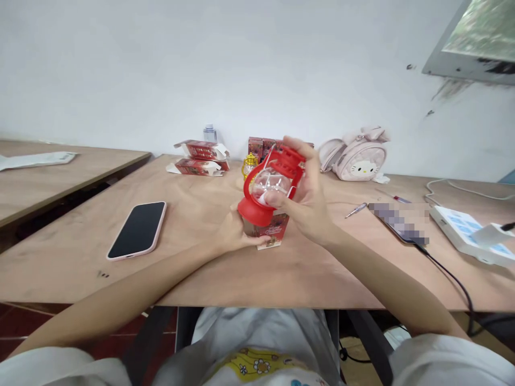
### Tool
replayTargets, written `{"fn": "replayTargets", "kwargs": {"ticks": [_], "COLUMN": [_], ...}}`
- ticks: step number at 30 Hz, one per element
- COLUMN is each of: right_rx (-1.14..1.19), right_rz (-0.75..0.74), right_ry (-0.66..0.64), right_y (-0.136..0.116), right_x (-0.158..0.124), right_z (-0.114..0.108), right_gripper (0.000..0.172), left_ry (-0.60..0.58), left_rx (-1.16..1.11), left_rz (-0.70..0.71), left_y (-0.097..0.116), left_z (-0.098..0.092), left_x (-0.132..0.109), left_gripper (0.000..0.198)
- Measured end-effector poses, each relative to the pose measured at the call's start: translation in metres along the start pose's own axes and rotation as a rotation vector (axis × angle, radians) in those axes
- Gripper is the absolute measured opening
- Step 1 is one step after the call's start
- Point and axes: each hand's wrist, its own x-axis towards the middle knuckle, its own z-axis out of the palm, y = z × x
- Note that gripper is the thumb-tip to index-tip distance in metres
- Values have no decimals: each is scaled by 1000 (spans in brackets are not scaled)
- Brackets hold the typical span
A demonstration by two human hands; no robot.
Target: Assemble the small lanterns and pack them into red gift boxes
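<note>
A red toy lantern (pixel 258 212) with a clear globe is tilted in front of me, its top leaning to the right. My right hand (pixel 308 201) grips it, fingers at the top and thumb on the globe. Below the lantern, my left hand (pixel 237 231) is wrapped round a small red printed box (pixel 272 234), thumb along its front. The lantern hides the upper part of that box. Behind them a gold lantern (pixel 250 162) stands near a row of red boxes (pixel 255 146).
Opened red cartons (pixel 197 166) and a clear bottle (pixel 210 133) stand at the back left. A phone (pixel 138 230) lies left. To the right are a pink bag (pixel 362 161), a pen (pixel 356 210), another phone (pixel 398 224) on a cable and a power strip (pixel 472 236).
</note>
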Motion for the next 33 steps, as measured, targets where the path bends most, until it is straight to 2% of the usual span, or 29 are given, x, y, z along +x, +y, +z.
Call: {"fn": "replayTargets", "kwargs": {"ticks": [3,8,13,17,20,26,29,33], "right_rx": [-48,-110,-222,-418,-480,-412,-355,-395], "right_rz": [78,124,95,58,47,98,125,153], "right_ry": [-1,-3,-43,-104,-158,-179,-191,-318], "right_y": [20,41,30,22,24,29,29,28], "right_x": [4,10,5,-1,-4,-4,-2,1], "right_z": [4,-12,-23,-22,-19,-22,-26,-29], "right_gripper": [69,60,53,47,48,27,27,29], "left_ry": [74,62,66,42,58,80,61,33], "left_rx": [32,-17,-8,-11,1,15,21,28], "left_rz": [57,140,176,187,226,259,232,182], "left_y": [0,-1,-6,-8,-8,-8,-12,-12], "left_z": [2,4,5,5,5,6,7,7], "left_x": [-1,2,0,1,1,1,0,0], "left_gripper": [92,88,93,93,94,96,104,109]}}
